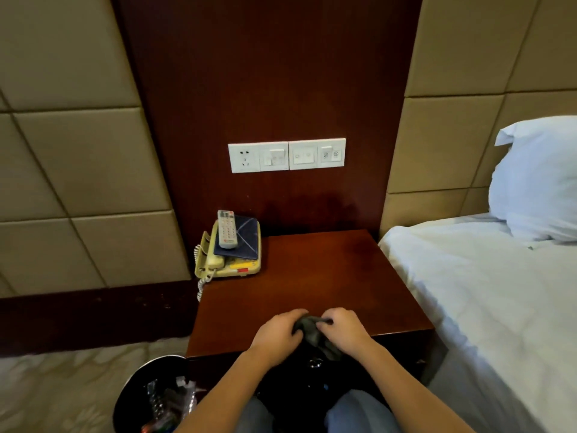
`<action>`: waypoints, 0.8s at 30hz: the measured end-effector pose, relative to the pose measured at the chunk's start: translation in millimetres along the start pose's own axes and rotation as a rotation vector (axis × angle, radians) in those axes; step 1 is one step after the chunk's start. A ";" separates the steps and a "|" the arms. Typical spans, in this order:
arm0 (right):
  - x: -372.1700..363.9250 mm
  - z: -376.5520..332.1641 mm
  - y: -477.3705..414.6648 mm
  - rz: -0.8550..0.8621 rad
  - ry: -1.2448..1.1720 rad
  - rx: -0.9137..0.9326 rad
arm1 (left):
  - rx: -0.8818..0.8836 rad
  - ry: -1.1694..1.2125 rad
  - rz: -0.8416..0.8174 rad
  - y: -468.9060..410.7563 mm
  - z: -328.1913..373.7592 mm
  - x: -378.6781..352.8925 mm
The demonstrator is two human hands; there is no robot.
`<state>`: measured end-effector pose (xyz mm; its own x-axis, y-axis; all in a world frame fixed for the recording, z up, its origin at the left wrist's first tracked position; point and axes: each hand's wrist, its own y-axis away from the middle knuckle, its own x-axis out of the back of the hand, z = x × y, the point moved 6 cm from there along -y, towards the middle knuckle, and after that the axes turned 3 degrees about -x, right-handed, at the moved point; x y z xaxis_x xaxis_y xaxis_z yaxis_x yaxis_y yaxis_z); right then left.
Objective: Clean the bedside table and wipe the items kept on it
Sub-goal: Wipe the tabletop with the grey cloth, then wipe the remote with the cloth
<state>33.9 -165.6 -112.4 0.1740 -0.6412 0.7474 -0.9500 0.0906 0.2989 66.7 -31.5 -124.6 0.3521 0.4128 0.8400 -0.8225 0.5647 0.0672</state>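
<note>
Sits with knees in blue jeans at the bottom edge, bare forearms reaching forward over them. Holds a dark grey cloth bunched between both hands just above the near edge of the bedside table. Curls the fingers of the left hand round the cloth's left side; pinches its upper right part with the right hand, fingers bent over a fold. Lets a tail of the cloth hang down past the table's front edge.

Looks onto a glossy reddish-brown tabletop with a cream telephone at the back left corner, coiled cord dangling over the left side. Finds a dark blue folder lying on the telephone and a white remote lying on the folder's left part.

Has a round dark bin with clear wrappers inside at the lower left, beside the table, and a white-sheeted bed with a white pillow just to the right. Faces a white row of socket and switches on the dark wood wall panel behind the table.
</note>
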 end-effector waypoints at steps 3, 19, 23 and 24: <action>3.3 -23.0 9.0 0.037 -0.244 -0.006 | 0.021 0.200 0.136 21.2 0.5 37.1; -27.2 -133.1 50.0 -0.009 -0.816 0.013 | 0.217 0.186 0.374 92.5 -12.1 142.3; -58.8 -139.9 31.3 -0.117 -1.151 -0.175 | 0.128 0.016 0.100 76.4 3.0 111.1; -59.7 -135.5 21.9 -0.071 -1.180 -0.192 | 0.107 0.047 0.076 72.1 3.1 108.2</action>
<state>37.9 -22.1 -70.1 -0.2164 -0.9439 -0.2495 -0.8760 0.0749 0.4764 44.1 51.7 -27.3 0.3051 0.4859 0.8190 -0.8897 0.4522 0.0631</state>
